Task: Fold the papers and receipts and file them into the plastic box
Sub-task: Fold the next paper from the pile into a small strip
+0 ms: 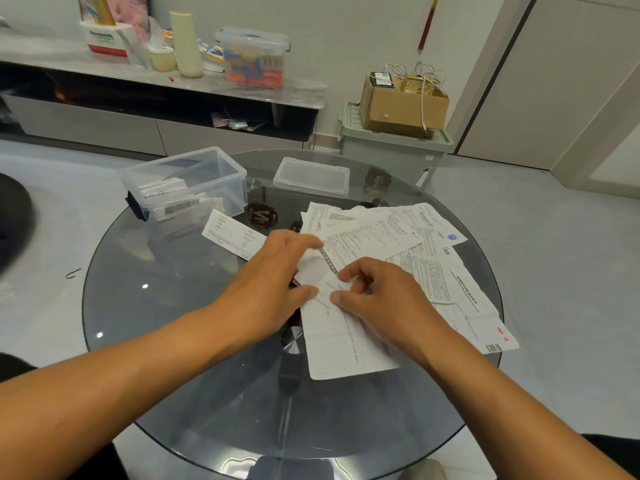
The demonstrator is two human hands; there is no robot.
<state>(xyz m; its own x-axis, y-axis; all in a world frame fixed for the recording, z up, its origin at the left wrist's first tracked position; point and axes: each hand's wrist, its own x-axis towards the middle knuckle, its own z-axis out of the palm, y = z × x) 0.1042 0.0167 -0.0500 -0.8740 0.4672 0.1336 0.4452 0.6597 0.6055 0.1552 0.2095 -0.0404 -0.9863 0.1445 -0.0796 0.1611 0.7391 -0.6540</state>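
A white printed sheet (341, 344) lies on the round glass table (194, 341) in front of me. My left hand (273, 282) pinches its upper left part between thumb and fingers. My right hand (377, 299) pinches the same sheet just to the right, thumb and forefinger on the paper. A spread pile of papers and receipts (398, 233) lies behind and to the right. One folded receipt (232, 233) lies alone at the left. The clear plastic box (194, 185) stands open at the back left with several folded papers inside.
The box's clear lid (311, 176) lies at the back of the table. A dark coaster (261, 214) shows near the box. Beyond the table are a low shelf (138, 77) with a filled container, and a green bin (394, 147) carrying a cardboard box.
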